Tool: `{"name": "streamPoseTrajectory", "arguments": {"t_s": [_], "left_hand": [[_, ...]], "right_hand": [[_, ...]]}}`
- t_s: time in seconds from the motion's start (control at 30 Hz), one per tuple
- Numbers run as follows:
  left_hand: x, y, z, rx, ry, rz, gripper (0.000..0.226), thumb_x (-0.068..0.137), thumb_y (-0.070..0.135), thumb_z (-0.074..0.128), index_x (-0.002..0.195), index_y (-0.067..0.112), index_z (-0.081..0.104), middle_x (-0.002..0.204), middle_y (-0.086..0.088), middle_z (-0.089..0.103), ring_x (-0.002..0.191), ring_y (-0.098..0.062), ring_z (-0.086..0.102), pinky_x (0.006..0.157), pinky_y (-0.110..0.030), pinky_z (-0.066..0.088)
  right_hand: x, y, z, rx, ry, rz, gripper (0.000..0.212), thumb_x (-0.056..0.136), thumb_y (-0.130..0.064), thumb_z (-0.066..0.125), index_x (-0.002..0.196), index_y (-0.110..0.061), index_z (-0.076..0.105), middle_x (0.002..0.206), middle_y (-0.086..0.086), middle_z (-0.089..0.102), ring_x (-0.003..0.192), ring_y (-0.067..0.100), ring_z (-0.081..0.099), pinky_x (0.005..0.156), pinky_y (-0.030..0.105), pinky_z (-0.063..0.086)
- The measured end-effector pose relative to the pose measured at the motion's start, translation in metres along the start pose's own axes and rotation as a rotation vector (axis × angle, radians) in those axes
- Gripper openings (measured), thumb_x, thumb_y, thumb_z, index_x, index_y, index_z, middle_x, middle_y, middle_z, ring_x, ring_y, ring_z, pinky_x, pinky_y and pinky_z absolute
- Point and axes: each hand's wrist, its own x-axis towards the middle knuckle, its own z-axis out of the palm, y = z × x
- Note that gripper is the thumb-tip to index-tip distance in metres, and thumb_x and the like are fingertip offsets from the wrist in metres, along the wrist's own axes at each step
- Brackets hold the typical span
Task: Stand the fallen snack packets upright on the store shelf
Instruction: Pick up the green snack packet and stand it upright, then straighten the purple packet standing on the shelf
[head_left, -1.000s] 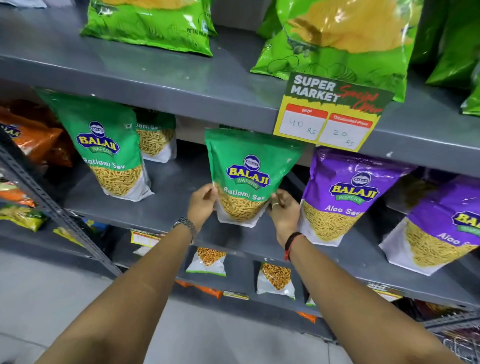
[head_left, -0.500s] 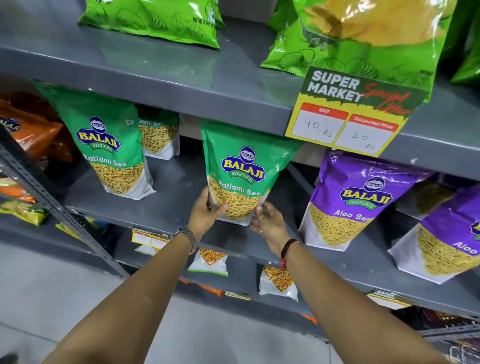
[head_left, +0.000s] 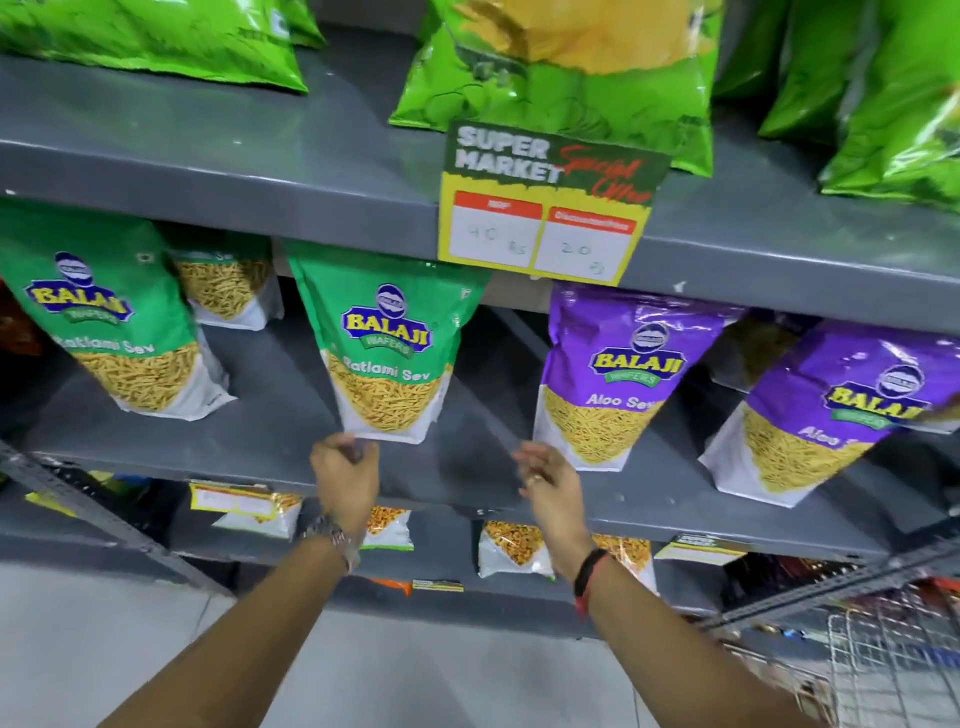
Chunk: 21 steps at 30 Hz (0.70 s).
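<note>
Grey painted metal forms the middle shelf (head_left: 270, 447), on which the snack packets are stood. At the far left a green Ratlami Sev packet (head_left: 111, 322) is seen upright near the front edge, and a second green packet (head_left: 226, 291) is set just behind it to the right, farther back. Right of these, the middle green Ratlami Sev packet (head_left: 387, 353) is stood upright on its white base, its top reaching up under the shelf above. The left hand (head_left: 345, 475) is held at the packet's lower left corner with the fingers curled in; whether the corner is actually pinched cannot be told, as the view is blurred there. A metal watch (head_left: 332, 535) is worn on that wrist.

The right hand (head_left: 550, 483) is held to the right of that packet and clear of it, fingers loosely spread and closed on nothing, just beside the lower left corner of a purple Aloo Sev packet (head_left: 618, 384). A ring is worn on one finger and a red and black band (head_left: 589, 577) on the wrist. The two hands are kept apart, with bare shelf between them.

A yellow and dark price card (head_left: 545, 202) is hung from the upper shelf (head_left: 208, 156) above the gap between the green and purple packets. Light green bags (head_left: 561, 88) are laid on that upper shelf. At the far right another purple Aloo Sev packet (head_left: 826, 415) is seen upright, leaning slightly.
</note>
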Motion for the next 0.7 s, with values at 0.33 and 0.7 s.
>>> {"name": "streamPoseTrajectory", "arguments": {"t_s": [0.33, 0.7], "left_hand": [[-0.066, 0.023, 0.133, 0.182, -0.841, -0.126, 0.053, 0.084, 0.013, 0.053, 0.135, 0.019, 0.043, 0.132, 0.007, 0.051, 0.128, -0.019, 0.046, 0.104, -0.036, 0.037], [-0.091, 0.036, 0.171, 0.095, -0.746, -0.143, 0.041, 0.084, -0.004, 0.041, 0.106, 0.029, 0.050, 0.111, 0.003, 0.058, 0.103, -0.016, 0.050, 0.084, -0.030, 0.041]], "right_hand": [[0.036, 0.002, -0.128, 0.104, 0.173, 0.059, 0.067, 0.085, 0.012, 0.047, 0.144, -0.009, 0.024, 0.146, 0.010, 0.037, 0.113, 0.021, 0.045, 0.084, 0.017, 0.043], [0.063, -0.003, -0.136, -0.019, -0.096, -0.001, 0.050, 0.088, 0.000, 0.044, 0.136, -0.013, 0.037, 0.122, 0.011, 0.057, 0.102, 0.018, 0.052, 0.070, 0.015, 0.045]]}}
